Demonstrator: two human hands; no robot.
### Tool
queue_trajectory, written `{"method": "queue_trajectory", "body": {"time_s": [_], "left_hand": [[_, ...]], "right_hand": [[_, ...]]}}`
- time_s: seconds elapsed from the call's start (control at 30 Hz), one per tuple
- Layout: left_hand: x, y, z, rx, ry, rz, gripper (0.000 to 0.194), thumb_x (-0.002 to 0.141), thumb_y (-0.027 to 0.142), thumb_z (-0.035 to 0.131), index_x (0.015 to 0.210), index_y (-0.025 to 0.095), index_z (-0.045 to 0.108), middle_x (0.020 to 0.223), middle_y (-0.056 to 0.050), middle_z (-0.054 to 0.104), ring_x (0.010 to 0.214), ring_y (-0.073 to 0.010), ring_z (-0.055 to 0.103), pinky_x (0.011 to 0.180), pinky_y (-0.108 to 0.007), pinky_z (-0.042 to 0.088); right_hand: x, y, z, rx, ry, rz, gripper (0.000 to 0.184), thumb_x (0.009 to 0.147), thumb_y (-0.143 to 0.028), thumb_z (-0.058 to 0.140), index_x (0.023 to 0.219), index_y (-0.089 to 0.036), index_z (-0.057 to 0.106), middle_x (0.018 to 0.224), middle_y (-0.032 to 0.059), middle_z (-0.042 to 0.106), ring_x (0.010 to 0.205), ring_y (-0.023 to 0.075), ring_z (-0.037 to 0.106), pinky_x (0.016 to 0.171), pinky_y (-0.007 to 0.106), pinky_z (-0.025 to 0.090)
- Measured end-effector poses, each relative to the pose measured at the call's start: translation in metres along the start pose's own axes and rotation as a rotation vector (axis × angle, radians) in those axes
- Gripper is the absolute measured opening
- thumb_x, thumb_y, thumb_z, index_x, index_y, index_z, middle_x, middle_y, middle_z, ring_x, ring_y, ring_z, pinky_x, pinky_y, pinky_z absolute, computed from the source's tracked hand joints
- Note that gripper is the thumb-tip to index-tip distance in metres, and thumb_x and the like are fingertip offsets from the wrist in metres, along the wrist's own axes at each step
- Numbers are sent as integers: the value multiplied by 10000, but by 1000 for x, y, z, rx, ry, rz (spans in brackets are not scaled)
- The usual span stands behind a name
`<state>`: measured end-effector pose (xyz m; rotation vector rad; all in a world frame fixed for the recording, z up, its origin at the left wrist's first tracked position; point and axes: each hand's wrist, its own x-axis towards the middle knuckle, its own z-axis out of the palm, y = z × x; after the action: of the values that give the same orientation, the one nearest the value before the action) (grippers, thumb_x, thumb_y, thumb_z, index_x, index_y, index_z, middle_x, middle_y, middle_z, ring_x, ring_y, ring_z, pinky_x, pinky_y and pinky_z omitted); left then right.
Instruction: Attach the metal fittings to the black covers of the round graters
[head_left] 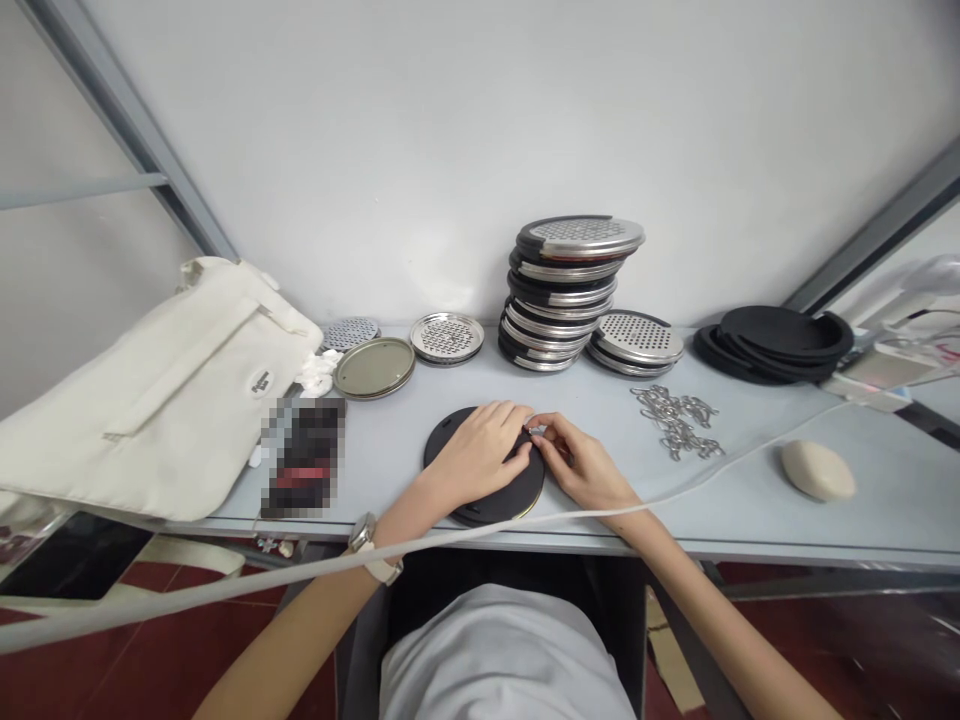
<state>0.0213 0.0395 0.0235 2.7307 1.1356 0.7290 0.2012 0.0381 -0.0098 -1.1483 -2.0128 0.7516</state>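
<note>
A round black disc [495, 500] with a thin gold-coloured edge at its lower right lies near the table's front edge. Across its top rests my left hand [484, 450], fingers stretched forward and thumb apart, the fingertips close to the disc's right side. There my right hand [574, 460] pinches a small shiny metal piece [529, 431], perhaps a clip, with thumb and forefinger at the rim. Most of this piece is hidden by the fingers. To the right lies a loose pile of similar-looking small metal clips [675, 420].
Behind stand a tall stack of black-rimmed grater discs [562, 300], a shorter stack [637, 340], a grater plate [447, 338], an olive-coloured lid [375, 367] and black rings [780, 340]. A white cable [450, 540] crosses in front. A cream bag [165, 400] sits left, a pale rounded object [817, 470] right.
</note>
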Motion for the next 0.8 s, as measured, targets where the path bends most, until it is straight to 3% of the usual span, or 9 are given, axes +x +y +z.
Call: {"method": "queue_trajectory", "body": {"time_s": [0.2,0.5,0.8], "left_hand": [[0,0,1,9,11,-7,145,877,184,472,1021,174,484,959,-57,543,929,-211,527,842,-353,435],[0,0,1,-9,11,-17,222,881,191,470,1103,171,477,999,-71,557,973,-221,538,877,-370,436],[-1,-1,2,9,17,-9,248,873,187,478,1120,165,469,1006,-72,562,982,-221,536,886,-374,440]], "right_hand": [[0,2,1,-3,38,-20,232,929,-286,420,1089,-157,528,670,-17,480,596,134,473,599,255,416],[2,0,-1,-61,79,-128,256,926,-239,432,1113,-168,592,879,74,570,773,174,553,726,307,483],[2,5,0,-36,87,-171,279,925,-233,438,1127,-207,628,934,81,580,884,191,578,807,340,504]]}}
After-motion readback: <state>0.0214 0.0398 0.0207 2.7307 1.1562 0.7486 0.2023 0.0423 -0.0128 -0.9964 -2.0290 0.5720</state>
